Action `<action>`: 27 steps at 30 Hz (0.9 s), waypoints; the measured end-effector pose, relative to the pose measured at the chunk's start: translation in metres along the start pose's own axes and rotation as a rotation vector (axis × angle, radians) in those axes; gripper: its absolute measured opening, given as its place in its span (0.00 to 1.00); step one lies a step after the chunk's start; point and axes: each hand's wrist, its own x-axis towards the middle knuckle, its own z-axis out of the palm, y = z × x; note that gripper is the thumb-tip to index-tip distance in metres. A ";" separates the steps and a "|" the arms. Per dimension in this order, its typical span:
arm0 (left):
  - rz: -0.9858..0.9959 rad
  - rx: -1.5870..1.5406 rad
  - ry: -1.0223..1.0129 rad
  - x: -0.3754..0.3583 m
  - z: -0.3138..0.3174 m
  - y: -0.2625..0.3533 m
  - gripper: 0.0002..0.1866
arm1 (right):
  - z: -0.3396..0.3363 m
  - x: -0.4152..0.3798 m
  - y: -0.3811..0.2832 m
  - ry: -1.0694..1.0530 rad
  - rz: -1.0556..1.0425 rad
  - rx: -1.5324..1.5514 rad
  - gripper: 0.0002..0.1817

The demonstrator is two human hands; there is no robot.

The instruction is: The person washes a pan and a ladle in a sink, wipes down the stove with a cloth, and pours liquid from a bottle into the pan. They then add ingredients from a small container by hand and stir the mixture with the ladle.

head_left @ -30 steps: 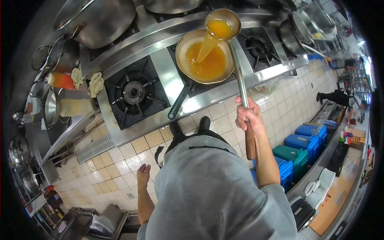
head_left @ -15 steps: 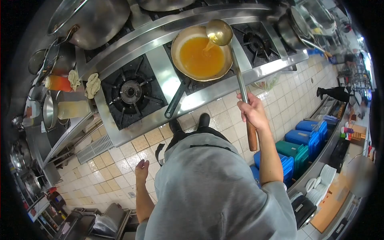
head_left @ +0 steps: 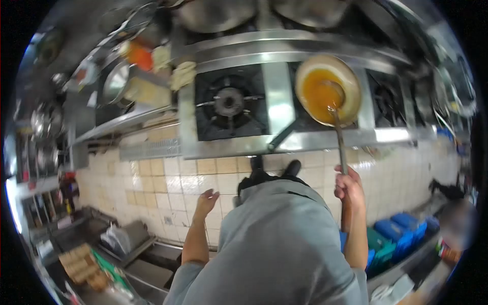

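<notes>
My right hand (head_left: 351, 187) is wrapped around the handle of a long ladle (head_left: 340, 145). The ladle's bowl dips into orange-yellow liquid (head_left: 313, 91) inside a pale, round frying pan (head_left: 352, 76). That pan rests tilted in view on the stove, and its dark handle (head_left: 282, 135) points toward the front edge. My left hand (head_left: 207, 200) hangs over the tiled floor at my side, fingers loosely apart, with nothing in it.
A gas burner (head_left: 229, 101) lies left of the pan, and another burner (head_left: 386, 99) lies right. Folded cloths (head_left: 183, 75), an orange-red bottle (head_left: 137, 55) and a container of pale liquid (head_left: 148, 93) stand at the left. Blue bins (head_left: 394, 231) stand at lower right.
The ladle's bowl has gone from above the pan, pouring, down into the liquid. The view has turned toward the left, so the stove and pan appear further right.
</notes>
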 end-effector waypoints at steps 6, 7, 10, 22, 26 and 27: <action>-0.026 0.010 0.000 -0.004 -0.009 0.011 0.35 | 0.003 0.017 0.001 -0.175 0.018 0.335 0.14; -0.038 0.015 -0.002 -0.005 -0.011 0.011 0.35 | 0.005 0.018 0.002 -0.176 0.017 0.334 0.14; -0.017 0.001 0.017 0.001 -0.007 -0.012 0.35 | 0.012 0.016 0.001 -0.171 -0.027 0.380 0.15; 0.034 0.012 -0.025 0.022 0.004 -0.022 0.33 | -0.003 -0.022 -0.030 -0.052 -0.323 0.111 0.19; 0.036 -0.039 -0.044 0.023 -0.001 0.004 0.33 | -0.003 -0.025 -0.039 -0.014 -0.376 0.037 0.20; 0.039 -0.035 -0.054 0.022 -0.002 0.011 0.33 | -0.004 -0.026 -0.041 -0.003 -0.394 0.007 0.20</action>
